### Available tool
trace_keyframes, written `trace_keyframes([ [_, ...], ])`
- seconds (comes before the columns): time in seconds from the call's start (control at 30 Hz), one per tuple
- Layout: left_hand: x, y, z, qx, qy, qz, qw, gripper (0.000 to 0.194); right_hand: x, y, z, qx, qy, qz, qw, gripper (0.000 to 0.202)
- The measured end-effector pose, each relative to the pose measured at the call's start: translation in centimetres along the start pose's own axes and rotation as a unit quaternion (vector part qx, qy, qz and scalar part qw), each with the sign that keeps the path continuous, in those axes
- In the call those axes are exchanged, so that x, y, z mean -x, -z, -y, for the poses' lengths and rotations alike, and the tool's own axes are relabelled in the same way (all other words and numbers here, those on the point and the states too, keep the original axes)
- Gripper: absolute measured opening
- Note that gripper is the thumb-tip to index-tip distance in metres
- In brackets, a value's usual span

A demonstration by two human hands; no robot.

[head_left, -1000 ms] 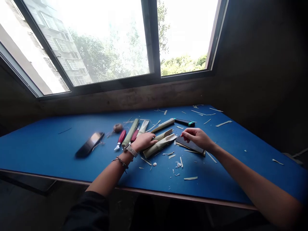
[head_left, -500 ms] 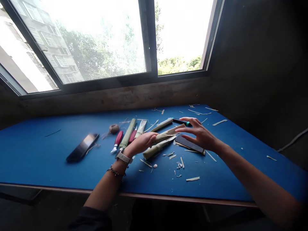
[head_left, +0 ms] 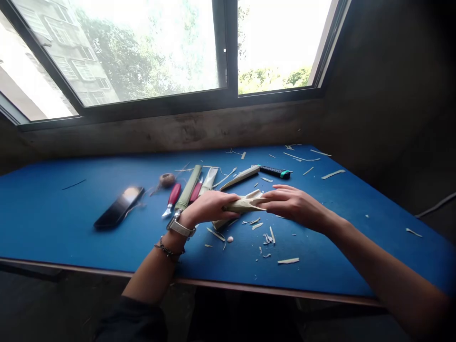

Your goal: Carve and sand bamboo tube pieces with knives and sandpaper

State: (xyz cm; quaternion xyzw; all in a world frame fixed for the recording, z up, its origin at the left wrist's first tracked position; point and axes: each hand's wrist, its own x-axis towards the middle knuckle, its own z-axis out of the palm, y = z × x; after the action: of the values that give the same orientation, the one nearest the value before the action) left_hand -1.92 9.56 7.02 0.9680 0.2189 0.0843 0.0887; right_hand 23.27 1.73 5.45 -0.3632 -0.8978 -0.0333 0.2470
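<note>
Between my hands is a pale, partly split bamboo piece. My left hand is wrapped round its left end, and my right hand has its fingers closed on the right end. Under my left hand another bamboo piece lies partly hidden on the table. Behind my hands rests a pointed bamboo length, touching a black and green tool. Left of my left hand are a green bamboo tube, a red-handled knife and a second red handle.
On the blue table lie a black phone and a ball of twine to the left. Thin shavings are scattered in front and at the right. A window stands behind the table.
My right hand has come down and closed on the bamboo piece, where its fingers were spread before. The view has tilted slightly downward.
</note>
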Motion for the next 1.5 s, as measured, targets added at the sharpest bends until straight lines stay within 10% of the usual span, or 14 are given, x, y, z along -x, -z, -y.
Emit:
trace_keyframes([
  [0.13,0.5,0.8,0.6,0.042,-0.014,0.015,0.999,0.031,0.4,0.3,-0.2,-0.078,-0.063,-0.05,0.994,0.022],
  [0.53,0.0,-0.9,-0.1,-0.024,-0.014,0.018,0.999,0.03,-0.6,-1.7,1.2,0.084,0.017,0.114,0.99,0.03],
  [1.0,0.5,-0.1,1.0,-0.033,-0.002,-0.031,0.999,0.031,0.8,0.7,-1.1,0.047,-0.02,0.062,0.997,0.041],
  [1.2,0.5,0.2,0.8,0.009,0.083,-0.093,0.992,0.022,3.2,2.5,-5.2,-0.055,-0.318,-0.129,0.938,0.033],
  [1.33,0.6,-0.1,0.9,0.057,0.11,-0.126,0.984,0.018,3.5,0.8,-8.3,0.012,-0.408,0.044,0.912,0.043],
  [1.5,0.4,-0.8,1.0,0.09,0.099,-0.175,0.975,0.025,0.1,-2.3,-11.5,0.108,-0.409,0.053,0.905,0.064],
])
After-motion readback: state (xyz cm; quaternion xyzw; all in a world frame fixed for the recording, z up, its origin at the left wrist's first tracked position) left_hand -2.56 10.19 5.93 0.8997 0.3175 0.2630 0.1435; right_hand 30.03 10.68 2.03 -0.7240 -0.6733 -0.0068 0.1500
